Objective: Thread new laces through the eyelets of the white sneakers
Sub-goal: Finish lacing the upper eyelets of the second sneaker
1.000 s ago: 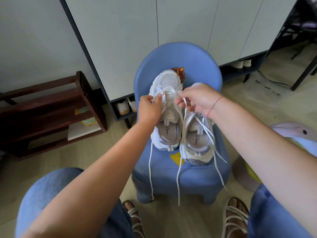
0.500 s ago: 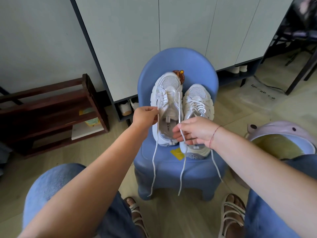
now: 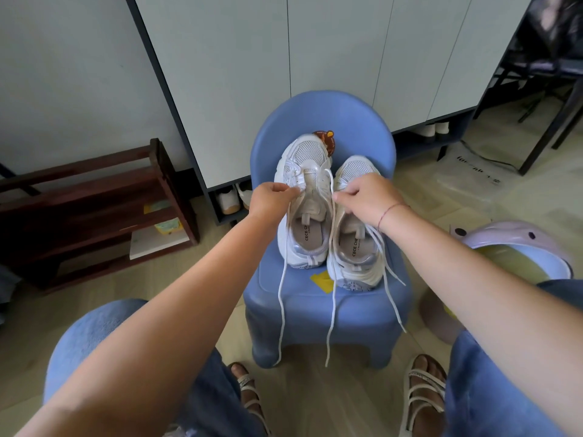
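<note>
Both forearms are bare as far as the view shows them. A thin red string bracelet (image 3: 390, 210) circles the wrist of the right hand (image 3: 369, 197), just right of the blue child's chair (image 3: 325, 121). Light blue denim jeans (image 3: 94, 335) cover both legs, with one knee on each side of the chair. Before the chair's feet, pale strappy sandals (image 3: 422, 392) (the straps glitter faintly) leave the toes showing.
</note>
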Demonstrator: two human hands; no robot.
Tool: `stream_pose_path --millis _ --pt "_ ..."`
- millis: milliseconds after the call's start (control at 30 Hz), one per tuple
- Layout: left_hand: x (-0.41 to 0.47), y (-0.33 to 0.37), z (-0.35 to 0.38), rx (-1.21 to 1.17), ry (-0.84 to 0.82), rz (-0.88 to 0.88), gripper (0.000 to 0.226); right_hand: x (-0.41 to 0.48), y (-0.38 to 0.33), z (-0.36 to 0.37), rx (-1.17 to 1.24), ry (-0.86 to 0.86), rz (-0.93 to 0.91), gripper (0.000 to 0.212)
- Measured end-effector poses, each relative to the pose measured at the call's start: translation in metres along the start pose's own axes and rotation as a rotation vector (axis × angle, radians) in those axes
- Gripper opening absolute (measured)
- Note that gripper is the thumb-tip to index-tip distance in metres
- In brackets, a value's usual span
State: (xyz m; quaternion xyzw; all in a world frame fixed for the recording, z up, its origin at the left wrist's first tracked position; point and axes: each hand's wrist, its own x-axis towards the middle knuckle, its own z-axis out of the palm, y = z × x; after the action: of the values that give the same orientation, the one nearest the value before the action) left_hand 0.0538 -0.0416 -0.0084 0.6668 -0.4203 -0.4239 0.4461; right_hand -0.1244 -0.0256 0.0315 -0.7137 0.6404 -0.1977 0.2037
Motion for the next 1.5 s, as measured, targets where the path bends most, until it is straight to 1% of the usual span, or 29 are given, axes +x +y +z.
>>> stream_pose_path --millis 100,200,267,367,400,500,600,767,933,1067,1167,1233,1333,1400,1500 --pt "0.009 0.006 0.007 0.014 0.055 0.019 0.036 0.030 0.006 0.004 0.193 0.113 -0.019 0.037" --pt "0.015 0.012 0.013 0.012 0.097 0.037 0.039 0.051 0.009 0.010 0.266 0.145 -0.004 0.021" --pt "0.018 0.015 0.017 0.040 0.106 0.063 0.041 0.061 0.009 0.015 0.249 0.118 0.003 0.019" --pt "0.022 0.017 0.023 0.080 0.107 0.092 0.046 0.073 0.008 0.023 0.169 0.074 0.000 0.029" --pt "0.024 0.017 0.025 0.103 0.112 0.094 0.047 0.077 0.008 0.025 0.160 0.071 0.002 0.029" --pt "0.028 0.016 0.027 0.139 0.141 0.108 0.044 0.085 0.010 0.029 0.179 0.091 0.015 0.019" --pt "0.030 0.014 0.028 0.133 0.161 0.122 0.039 0.089 0.015 0.033 0.240 0.130 0.010 0.015" --pt "0.029 0.009 0.028 0.146 0.193 0.169 0.032 0.087 0.018 0.036 0.265 0.189 0.003 0.014" --pt "0.029 0.006 0.029 0.145 0.213 0.197 0.023 0.088 0.019 0.037 0.193 0.266 0.041 0.016" --pt "0.030 0.008 0.028 0.161 0.201 0.200 0.019 0.085 0.021 0.031 0.117 0.311 0.099 0.019" --pt "0.031 0.008 0.027 0.156 0.196 0.196 0.019 0.084 0.026 0.026 0.122 0.343 0.165 0.021" --pt "0.030 0.008 0.028 0.146 0.197 0.192 0.020 0.082 0.028 0.023 0.131 0.346 0.196 0.028" --pt "0.030 0.008 0.028 0.147 0.195 0.184 0.020 0.080 0.029 0.022 0.141 0.358 0.202 0.021" --pt "0.029 0.008 0.028 0.143 0.190 0.181 0.020 0.080 0.028 0.023 0.146 0.369 0.200 0.021" --pt "0.029 0.010 0.026 0.129 0.186 0.160 0.022 0.081 0.028 0.024 0.205 0.304 0.154 0.032"
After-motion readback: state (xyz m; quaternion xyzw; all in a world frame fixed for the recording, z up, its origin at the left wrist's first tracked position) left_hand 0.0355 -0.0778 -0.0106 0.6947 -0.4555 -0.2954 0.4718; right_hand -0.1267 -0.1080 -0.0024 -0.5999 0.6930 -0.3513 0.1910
